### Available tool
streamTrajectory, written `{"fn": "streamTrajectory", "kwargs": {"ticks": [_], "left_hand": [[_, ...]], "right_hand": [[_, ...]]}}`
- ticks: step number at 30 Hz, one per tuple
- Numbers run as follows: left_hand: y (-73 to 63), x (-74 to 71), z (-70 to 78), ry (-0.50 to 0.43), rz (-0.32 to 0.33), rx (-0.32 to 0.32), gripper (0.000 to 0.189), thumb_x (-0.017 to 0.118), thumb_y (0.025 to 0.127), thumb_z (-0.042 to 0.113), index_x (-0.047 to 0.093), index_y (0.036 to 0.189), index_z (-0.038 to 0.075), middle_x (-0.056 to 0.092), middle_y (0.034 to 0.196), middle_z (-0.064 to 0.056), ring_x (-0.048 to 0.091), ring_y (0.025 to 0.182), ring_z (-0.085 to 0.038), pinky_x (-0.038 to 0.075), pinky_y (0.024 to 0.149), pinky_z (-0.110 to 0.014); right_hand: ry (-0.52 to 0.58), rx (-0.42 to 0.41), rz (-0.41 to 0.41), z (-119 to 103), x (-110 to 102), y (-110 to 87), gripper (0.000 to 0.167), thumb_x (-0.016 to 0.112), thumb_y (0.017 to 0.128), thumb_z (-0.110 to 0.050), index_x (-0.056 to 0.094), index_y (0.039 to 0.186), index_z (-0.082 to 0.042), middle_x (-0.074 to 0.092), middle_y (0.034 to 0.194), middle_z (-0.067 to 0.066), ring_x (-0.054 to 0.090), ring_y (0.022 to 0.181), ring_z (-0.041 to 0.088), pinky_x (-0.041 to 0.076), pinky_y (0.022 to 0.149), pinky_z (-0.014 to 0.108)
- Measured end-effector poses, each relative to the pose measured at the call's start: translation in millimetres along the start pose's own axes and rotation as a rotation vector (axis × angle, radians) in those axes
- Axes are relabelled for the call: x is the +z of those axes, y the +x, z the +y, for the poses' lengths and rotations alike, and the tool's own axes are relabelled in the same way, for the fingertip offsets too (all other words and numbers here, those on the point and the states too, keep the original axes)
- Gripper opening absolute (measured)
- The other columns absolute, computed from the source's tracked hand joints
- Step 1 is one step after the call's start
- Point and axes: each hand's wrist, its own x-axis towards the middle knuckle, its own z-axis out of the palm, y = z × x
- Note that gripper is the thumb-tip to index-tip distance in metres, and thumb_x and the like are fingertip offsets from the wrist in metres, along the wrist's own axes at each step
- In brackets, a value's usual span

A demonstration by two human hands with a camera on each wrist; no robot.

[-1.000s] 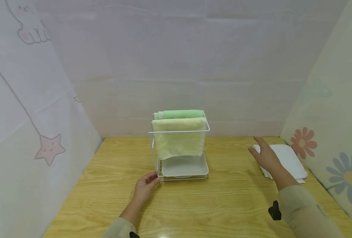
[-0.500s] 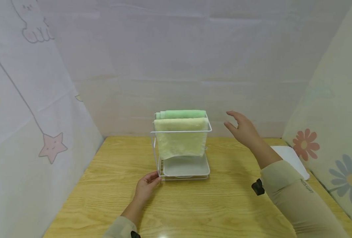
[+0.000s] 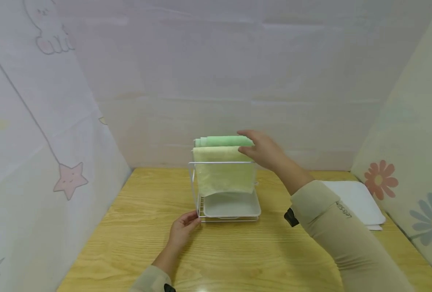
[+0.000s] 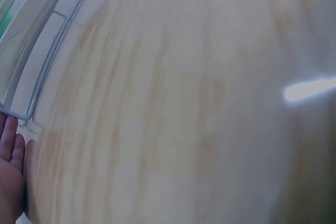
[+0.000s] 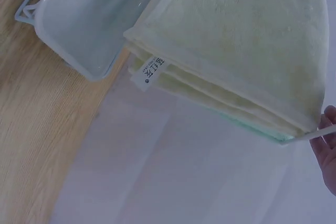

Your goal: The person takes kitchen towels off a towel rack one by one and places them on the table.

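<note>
A white wire rack (image 3: 221, 162) stands on the table with a folded yellow towel (image 3: 223, 176) over its front bar and a green towel (image 3: 223, 140) behind. My left hand (image 3: 181, 231) holds the rack's lower left front corner between thumb and fingers; the left wrist view shows fingers (image 4: 8, 137) against the wire. My right hand (image 3: 265, 152) is at the towels' upper right end, thumb in front of the yellow towel and index finger over the green one, spread apart. In the right wrist view, the fingers (image 5: 329, 129) are beside a white bar; whether they touch the towel is unclear.
In the rack's base sits a pale tray (image 3: 232, 205). White folded cloths (image 3: 358, 198) lie on the table's right side, partly behind my right sleeve. Printed fabric walls (image 3: 208, 81) close off the back and both sides of the wooden table (image 3: 139, 227).
My right hand has moved left from above the white cloths to the towels' upper right end. The left hand stays at the rack's corner.
</note>
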Motion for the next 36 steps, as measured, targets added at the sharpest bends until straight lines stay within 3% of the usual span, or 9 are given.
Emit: {"fn": "streamTrajectory", "kwargs": {"ticks": [9, 16, 22, 31, 36], "left_hand": [[-2.6, 15.5, 6.1, 0.027, -0.021, 0.004, 0.035, 0.066, 0.091, 0.0, 0.059, 0.122, -0.015, 0.062, 0.121, -0.033, 0.065, 0.093, -0.004, 0.055, 0.081, -0.016], [-2.2, 15.0, 7.5, 0.065, -0.013, -0.003, 0.034, 0.065, 0.091, 0.001, 0.059, 0.122, -0.013, 0.063, 0.121, -0.032, 0.066, 0.095, -0.007, 0.054, 0.079, -0.013], [-1.9, 14.1, 5.5, 0.045, -0.016, 0.013, 0.034, 0.065, 0.091, 0.0, 0.059, 0.121, -0.014, 0.063, 0.121, -0.032, 0.066, 0.094, -0.007, 0.055, 0.079, -0.014], [-0.5, 12.4, 1.7, 0.037, -0.025, 0.004, 0.037, 0.068, 0.09, 0.004, 0.059, 0.122, -0.014, 0.062, 0.122, -0.032, 0.066, 0.092, -0.003, 0.055, 0.079, -0.014], [0.2, 11.8, 1.7, 0.043, -0.022, -0.007, 0.036, 0.067, 0.091, 0.003, 0.059, 0.122, -0.012, 0.063, 0.123, -0.03, 0.066, 0.095, -0.006, 0.055, 0.08, -0.014]], "right_hand": [[0.018, 0.016, -0.08, -2, 2, 3.9, 0.058, 0.064, 0.096, -0.028, 0.041, 0.149, -0.022, 0.048, 0.15, 0.006, 0.043, 0.139, 0.029, 0.041, 0.111, 0.051], [0.049, 0.043, -0.115, -3, 5, 11.9, 0.055, 0.068, 0.093, -0.029, 0.047, 0.144, -0.023, 0.056, 0.142, 0.006, 0.048, 0.135, 0.026, 0.043, 0.11, 0.048], [0.084, 0.077, -0.131, 0, 8, 18.5, 0.048, 0.071, 0.091, -0.028, 0.057, 0.137, -0.021, 0.059, 0.139, 0.006, 0.053, 0.13, 0.025, 0.046, 0.108, 0.046], [0.175, 0.141, -0.081, 3, 11, 19.8, 0.038, 0.071, 0.091, -0.027, 0.064, 0.128, -0.021, 0.066, 0.126, 0.005, 0.059, 0.119, 0.024, 0.051, 0.101, 0.044], [0.236, 0.159, -0.031, 2, 9, 18.8, 0.035, 0.071, 0.091, -0.026, 0.066, 0.125, -0.019, 0.066, 0.127, 0.005, 0.059, 0.12, 0.024, 0.05, 0.102, 0.042]]}}
